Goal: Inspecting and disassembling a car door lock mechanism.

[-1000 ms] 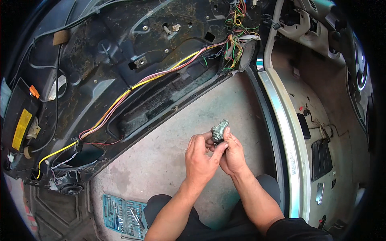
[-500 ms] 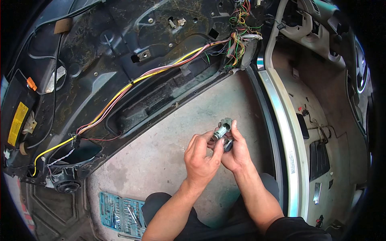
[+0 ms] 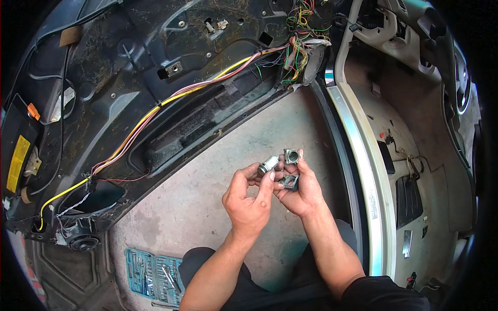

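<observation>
Silvery in the head view, one metal cylinder (image 3: 268,165) sat pinched in the left hand (image 3: 246,203); the right hand (image 3: 305,193) grasped one block (image 3: 289,156) at the cylinder's two o'clock and one dark bracket (image 3: 293,184) at four. One blue toolbox (image 3: 154,262) lay at eight.

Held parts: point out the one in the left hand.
The silver cylinder, pinched in the left hand; the square-faced piece and darker piece are in the right hand.

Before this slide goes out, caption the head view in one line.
Left hand holding a metal cylinder, right hand a square metal part and a dark piece, beside an open car door.
</observation>
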The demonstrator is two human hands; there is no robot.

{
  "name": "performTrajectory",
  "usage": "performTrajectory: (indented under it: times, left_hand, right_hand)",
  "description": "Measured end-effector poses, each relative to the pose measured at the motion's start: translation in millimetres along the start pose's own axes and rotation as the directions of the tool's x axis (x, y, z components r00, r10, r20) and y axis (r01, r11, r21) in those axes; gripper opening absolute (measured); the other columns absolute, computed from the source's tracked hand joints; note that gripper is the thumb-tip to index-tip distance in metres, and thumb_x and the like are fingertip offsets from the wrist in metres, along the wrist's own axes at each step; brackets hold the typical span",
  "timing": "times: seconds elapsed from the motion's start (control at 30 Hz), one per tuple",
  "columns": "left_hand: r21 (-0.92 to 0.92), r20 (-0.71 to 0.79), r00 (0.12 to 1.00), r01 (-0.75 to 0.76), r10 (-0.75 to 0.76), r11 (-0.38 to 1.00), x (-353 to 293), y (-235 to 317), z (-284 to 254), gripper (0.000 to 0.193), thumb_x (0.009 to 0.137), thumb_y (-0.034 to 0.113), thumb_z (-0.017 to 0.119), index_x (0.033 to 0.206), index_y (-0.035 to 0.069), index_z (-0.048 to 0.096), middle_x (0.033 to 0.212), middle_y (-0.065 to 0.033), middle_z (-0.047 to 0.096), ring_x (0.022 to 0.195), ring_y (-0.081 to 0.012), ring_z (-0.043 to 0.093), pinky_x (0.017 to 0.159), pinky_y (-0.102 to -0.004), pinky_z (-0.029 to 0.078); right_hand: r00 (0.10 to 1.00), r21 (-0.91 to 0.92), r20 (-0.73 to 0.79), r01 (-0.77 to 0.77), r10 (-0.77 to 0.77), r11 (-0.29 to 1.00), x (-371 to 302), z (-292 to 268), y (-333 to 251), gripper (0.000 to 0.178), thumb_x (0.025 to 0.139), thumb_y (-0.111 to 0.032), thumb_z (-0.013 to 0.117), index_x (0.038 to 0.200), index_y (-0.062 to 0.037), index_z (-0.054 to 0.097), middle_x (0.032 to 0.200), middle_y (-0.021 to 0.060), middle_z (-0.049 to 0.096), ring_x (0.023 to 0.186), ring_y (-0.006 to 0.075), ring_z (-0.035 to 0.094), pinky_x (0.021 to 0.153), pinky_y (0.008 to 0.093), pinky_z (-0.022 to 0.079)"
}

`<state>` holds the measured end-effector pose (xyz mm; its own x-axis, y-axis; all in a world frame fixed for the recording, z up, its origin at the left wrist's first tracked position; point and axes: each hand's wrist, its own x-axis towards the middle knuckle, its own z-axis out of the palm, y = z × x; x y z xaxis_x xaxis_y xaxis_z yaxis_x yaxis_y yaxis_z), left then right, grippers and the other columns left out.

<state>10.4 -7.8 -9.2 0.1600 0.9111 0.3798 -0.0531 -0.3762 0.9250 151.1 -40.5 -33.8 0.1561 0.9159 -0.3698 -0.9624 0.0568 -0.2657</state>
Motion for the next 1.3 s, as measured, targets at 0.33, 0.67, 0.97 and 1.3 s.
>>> performTrajectory:
  times: [0.33,0.67,0.97,1.3]
  left_hand:
    - [0.02,0.01,0.999,-0.031,0.031,0.999,2,-2,-2,0.03,0.096,0.006,0.078,0.117,-0.009,0.066,0.103,-0.0144,0.074,0.093,-0.0152,0.071,0.081,-0.0279,0.057]
    - [-0.546,0.219,0.901,0.43,-0.374,0.719,16,-5,-10,0.026,0.097,0.002,0.063,0.121,-0.008,0.06,0.105,-0.0205,0.073,0.091,-0.0246,0.072,0.083,-0.0386,0.06]
    - [-0.673,0.341,0.837,0.535,-0.428,0.511,20,-6,-13,0.032,0.09,0.0,0.055,0.121,-0.006,0.06,0.102,-0.0204,0.071,0.092,-0.0312,0.071,0.085,-0.0452,0.059]
    - [-0.686,0.364,0.829,0.547,-0.425,0.48,19,-8,-14,0.033,0.088,0.003,0.055,0.12,-0.005,0.061,0.101,-0.0199,0.07,0.092,-0.0314,0.069,0.085,-0.0454,0.057]
  right_hand:
    - [1.0,-0.015,-0.019,-0.014,0.014,1.0,-1,0,0,0.056,0.107,-0.061,0.051,0.114,-0.0083,0.066,0.094,0.0014,0.066,0.08,0.0136,0.057,0.067,0.029,0.044]
    - [0.992,-0.093,-0.123,0.011,-0.023,0.996,-5,11,3,0.056,0.106,-0.062,0.052,0.112,-0.0081,0.066,0.093,0.0017,0.064,0.078,0.0134,0.056,0.066,0.0297,0.045]
    - [0.985,-0.19,-0.15,0.054,-0.083,0.98,-1,6,6,0.056,0.105,-0.062,0.055,0.111,-0.0078,0.067,0.094,0.0024,0.064,0.08,0.013,0.058,0.067,0.0288,0.048]
    - [0.988,-0.173,-0.115,0.084,-0.104,0.981,1,4,8,0.059,0.104,-0.062,0.056,0.109,-0.0044,0.066,0.093,0.0053,0.066,0.076,0.0211,0.065,0.067,0.0307,0.053]
